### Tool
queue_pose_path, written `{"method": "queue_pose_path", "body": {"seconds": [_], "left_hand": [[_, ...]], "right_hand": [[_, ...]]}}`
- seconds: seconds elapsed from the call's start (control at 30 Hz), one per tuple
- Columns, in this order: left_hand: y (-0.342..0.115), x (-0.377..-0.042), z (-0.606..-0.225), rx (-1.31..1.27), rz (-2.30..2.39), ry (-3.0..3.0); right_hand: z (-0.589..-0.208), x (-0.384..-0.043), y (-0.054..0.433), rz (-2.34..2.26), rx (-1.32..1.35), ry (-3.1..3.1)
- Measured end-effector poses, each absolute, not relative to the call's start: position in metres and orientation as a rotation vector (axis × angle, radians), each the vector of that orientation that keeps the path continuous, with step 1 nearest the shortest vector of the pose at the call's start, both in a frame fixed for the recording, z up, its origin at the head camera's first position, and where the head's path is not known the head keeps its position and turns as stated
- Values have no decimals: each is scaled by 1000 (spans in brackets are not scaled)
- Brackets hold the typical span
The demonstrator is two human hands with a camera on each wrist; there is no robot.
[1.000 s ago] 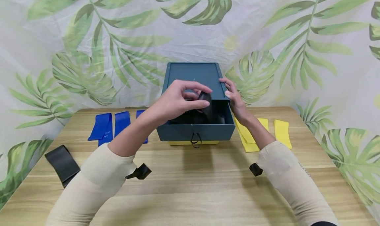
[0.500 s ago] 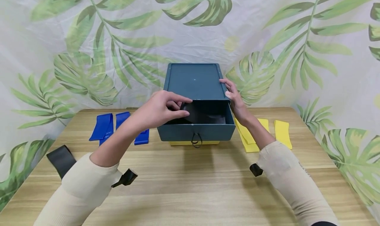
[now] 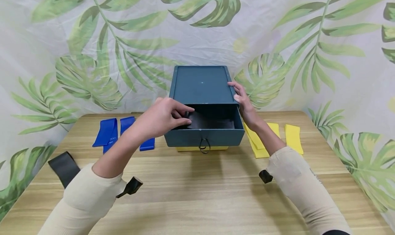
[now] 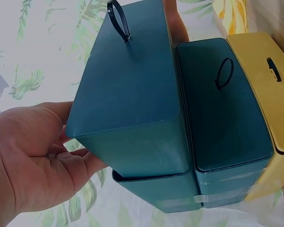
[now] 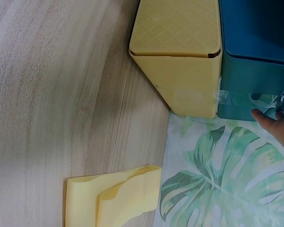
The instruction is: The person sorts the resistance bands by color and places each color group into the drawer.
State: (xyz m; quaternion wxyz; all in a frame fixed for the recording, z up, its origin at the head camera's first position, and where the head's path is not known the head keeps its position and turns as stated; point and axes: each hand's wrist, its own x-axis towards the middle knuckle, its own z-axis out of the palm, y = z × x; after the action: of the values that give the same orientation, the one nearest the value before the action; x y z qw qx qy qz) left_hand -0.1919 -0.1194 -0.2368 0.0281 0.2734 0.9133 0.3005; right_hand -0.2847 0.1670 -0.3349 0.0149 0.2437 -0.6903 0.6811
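Bending the fingers [image 3: 184, 121] of the left hand [image 3: 162, 115] at the left end of a black band [image 3: 213, 121], with only a narrow gap between thumb and forefinger. Cannot tell whether pinching the band or merely touching it. Can place the band itself: lying inside the pulled-out top drawer [image 3: 185, 138], toward the front.

Resting the right hand [image 3: 247, 106] against the right side of the teal cabinet [image 3: 200, 84], with relaxed fingers slightly apart, reaching up to the top edge, and with the thumb near the front corner.

From the left wrist, can make out a black loop [image 4: 114, 24] on the drawer's front, a second teal drawer [image 4: 227, 123] directly beneath, pushed in, and a yellow drawer [image 4: 265, 94] under that.

On the table [image 3: 197, 200], can see blue bands [image 3: 105, 132] left of the cabinet, another black strip [image 3: 65, 166] near the left edge, and yellow bands [image 3: 294, 139] to the right. Behind everything, can see a leaf-printed cloth [image 3: 123, 22].
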Motion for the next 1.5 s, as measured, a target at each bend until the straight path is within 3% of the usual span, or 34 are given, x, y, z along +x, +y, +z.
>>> {"method": "queue_pose_path", "body": {"seconds": [0.33, 0.57, 0.73, 1.27, 1.5], "left_hand": [[-129, -184, -230, 864, 967, 2875], [-165, -179, -233, 987, 1102, 3024], [-196, -182, -255, 938, 1133, 3144], [-337, -200, -357, 361, 864, 3253], [-389, -191, -384, 127, 635, 3289]], "right_hand": [[-336, -285, 167, 2116, 766, -2149], [-334, -286, 167, 2119, 764, -2150], [-334, -286, 167, 2114, 758, -2157], [-334, -286, 168, 2118, 763, -2141], [-334, -283, 169, 2125, 755, -2138]]}}
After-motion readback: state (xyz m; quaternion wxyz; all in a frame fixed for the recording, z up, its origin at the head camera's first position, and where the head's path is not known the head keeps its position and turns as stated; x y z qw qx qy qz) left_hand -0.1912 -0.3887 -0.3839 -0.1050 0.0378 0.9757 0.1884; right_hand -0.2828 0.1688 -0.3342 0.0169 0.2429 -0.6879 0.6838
